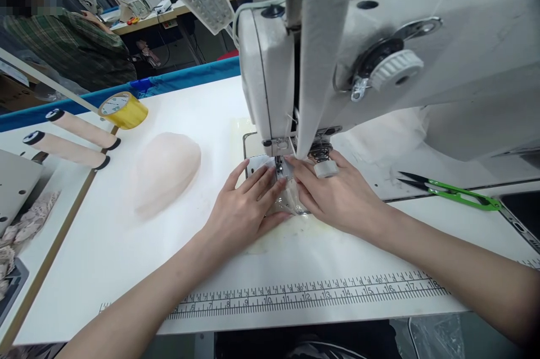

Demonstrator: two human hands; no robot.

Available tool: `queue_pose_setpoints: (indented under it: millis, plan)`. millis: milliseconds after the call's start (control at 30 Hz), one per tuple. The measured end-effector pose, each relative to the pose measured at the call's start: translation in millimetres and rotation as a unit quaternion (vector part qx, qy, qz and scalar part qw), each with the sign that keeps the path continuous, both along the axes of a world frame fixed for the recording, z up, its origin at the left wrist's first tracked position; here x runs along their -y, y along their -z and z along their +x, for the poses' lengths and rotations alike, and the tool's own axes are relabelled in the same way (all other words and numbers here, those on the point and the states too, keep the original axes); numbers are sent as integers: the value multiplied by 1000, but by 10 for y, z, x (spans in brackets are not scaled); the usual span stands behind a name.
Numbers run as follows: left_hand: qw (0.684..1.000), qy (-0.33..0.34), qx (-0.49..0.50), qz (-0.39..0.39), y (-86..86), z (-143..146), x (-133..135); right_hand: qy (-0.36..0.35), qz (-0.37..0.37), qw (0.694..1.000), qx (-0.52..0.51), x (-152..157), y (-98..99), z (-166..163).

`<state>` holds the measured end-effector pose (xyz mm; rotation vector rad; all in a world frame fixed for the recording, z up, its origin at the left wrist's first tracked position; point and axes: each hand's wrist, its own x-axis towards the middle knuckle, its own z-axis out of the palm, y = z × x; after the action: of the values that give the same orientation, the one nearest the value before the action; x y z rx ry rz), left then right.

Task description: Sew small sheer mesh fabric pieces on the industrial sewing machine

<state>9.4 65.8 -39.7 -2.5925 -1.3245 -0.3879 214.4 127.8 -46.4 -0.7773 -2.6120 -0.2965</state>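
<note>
Two hands: both lie flat on one small translucent piece of fabric [283, 197] at the needle area of the white industrial sewing machine [379, 66].
Left hand [247, 207]: palm down, fingers spread and extended toward the presser foot, pressing the left half of the fabric; nothing is grasped.
Right hand [337, 193]: palm down, fingers extended leftward, fingertips touching the fabric just beside the presser foot; a pale ring-shaped piece sits on one finger; nothing is grasped.
Forearms: both enter from the bottom edge and converge toward the machine head.
Work piece location: on the white table top [126, 269], under the machine head, between the two hands.
Near edge: a printed ruler strip [312, 293] runs along the table front, clear of both hands.
Left room: a pale pink moulded foam cup [164, 170] lies near the left hand, apart from it; a roll of yellow tape [123, 110] and two cream thread cones [71, 139] stand farther left.
Right room: green-handled thread snips [447, 190] lie well apart from the right hand.
Rear limit: the machine arm closes the space above and behind the hands.
</note>
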Motion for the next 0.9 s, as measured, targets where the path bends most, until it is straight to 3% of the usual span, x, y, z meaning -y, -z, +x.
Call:
queue_pose_setpoints:
  millis: [467, 733, 800, 900]
  plan:
    - [1000, -11, 1, 3, 15, -12, 12, 4, -9, 1000, -3, 11, -8, -4]
    - [991, 106, 17, 74, 4, -57, 57, -107, -43, 990, -76, 71, -81, 83]
    - [990, 102, 33, 96, 9, -55, 53, -142, -73, 982, -95, 76, -102, 119]
    - [990, 74, 96, 69, 6, -34, 41, -154, -98, 979, -95, 74, -104, 146]
